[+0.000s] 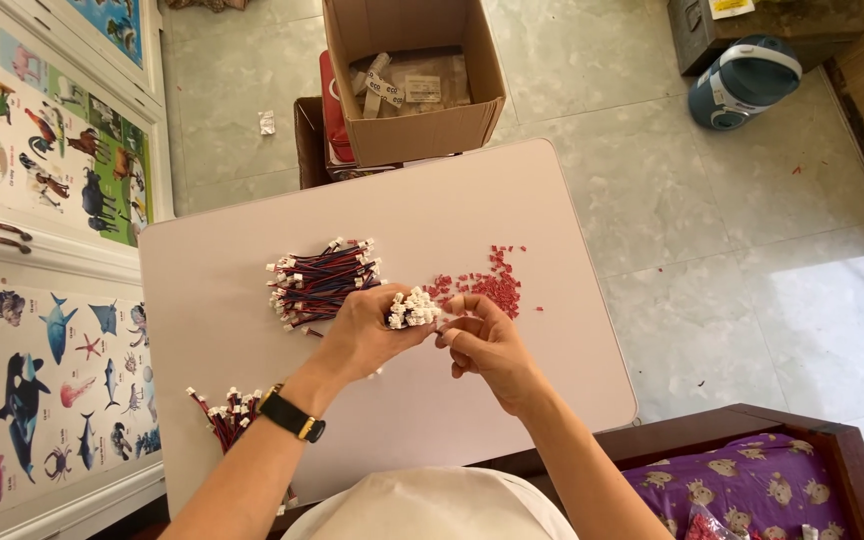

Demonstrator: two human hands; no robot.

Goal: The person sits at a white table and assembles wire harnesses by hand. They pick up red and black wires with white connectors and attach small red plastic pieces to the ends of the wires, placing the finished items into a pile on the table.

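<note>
My left hand (357, 335) has its fingers closed around a bundle of red-and-black wires (410, 308), white plugs bunched at the end, held just above the bench (212, 300). My right hand (482, 340) pinches its fingers at those plugs. Beside them lie small red pieces (492, 285); 1 wire pile (322, 280) lies just behind my left hand.

Red, black and white on a pale pink surface (512, 200)

Red-and-black wires (322, 280) carry white connectors (412, 308); red bits (492, 288) lie scattered at centre; a purple animal-print cloth (752, 485) fills the lower right of the frame.
</note>
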